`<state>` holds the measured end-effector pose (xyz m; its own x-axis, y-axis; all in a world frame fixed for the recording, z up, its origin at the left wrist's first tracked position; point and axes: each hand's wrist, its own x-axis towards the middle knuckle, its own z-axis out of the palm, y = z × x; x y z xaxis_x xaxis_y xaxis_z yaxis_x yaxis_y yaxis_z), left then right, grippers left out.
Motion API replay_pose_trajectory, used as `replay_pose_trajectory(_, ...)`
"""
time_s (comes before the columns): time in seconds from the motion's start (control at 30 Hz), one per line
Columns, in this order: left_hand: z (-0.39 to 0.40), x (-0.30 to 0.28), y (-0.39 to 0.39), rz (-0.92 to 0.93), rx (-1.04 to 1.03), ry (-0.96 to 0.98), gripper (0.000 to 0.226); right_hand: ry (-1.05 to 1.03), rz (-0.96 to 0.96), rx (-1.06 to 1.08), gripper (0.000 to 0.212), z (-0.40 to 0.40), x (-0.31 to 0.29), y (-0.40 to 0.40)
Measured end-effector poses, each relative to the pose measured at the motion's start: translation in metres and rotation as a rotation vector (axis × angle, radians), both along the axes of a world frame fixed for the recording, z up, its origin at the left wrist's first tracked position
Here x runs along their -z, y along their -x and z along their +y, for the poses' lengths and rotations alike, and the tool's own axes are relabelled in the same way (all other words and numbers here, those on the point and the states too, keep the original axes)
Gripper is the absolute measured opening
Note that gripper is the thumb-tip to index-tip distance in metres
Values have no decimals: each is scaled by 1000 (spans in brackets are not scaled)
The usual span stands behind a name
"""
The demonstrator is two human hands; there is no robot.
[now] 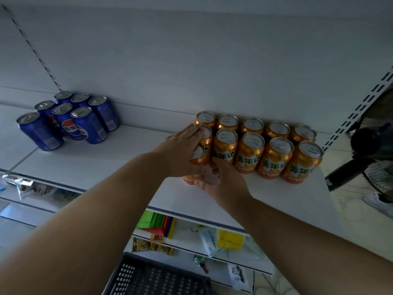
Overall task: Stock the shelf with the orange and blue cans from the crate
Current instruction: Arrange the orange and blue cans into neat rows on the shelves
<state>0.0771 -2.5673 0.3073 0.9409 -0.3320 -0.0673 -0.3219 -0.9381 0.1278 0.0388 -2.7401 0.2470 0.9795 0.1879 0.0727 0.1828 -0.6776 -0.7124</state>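
Several orange cans (270, 154) stand in two rows at the right of the white shelf (106, 167). At the left end of the front row my left hand (182, 150) wraps round an orange can (198, 155), its fingers reaching onto the can behind. My right hand (221, 182) grips the lower part of the same can from the front. A cluster of several blue cans (68, 120) stands at the shelf's left. The dark crate (157, 275) sits below, at the bottom edge; its inside looks bare where it shows.
Lower shelves hold snack packets (157, 222) and a yellow pack (229, 239). A slotted shelf upright (357, 111) rises at the right. Beyond it stand a dark fan (370, 150) and a white shoe (378, 203) on the floor.
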Motion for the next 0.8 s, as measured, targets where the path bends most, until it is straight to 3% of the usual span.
replay_pose_trajectory(0.3, -7, 0, 57, -204, -184, 157, 107, -46, -108, -139, 68, -41, -17, 18)
replay_pose_trajectory(0.57, -18, 12, 116, -160, -360, 124, 100, -96, -142, -188, 80, -57, -21, 35)
replay_pose_trajectory(0.8, -14, 19, 136, -141, -323, 160, 97, -97, -213, -116, 77, -44, -37, 52)
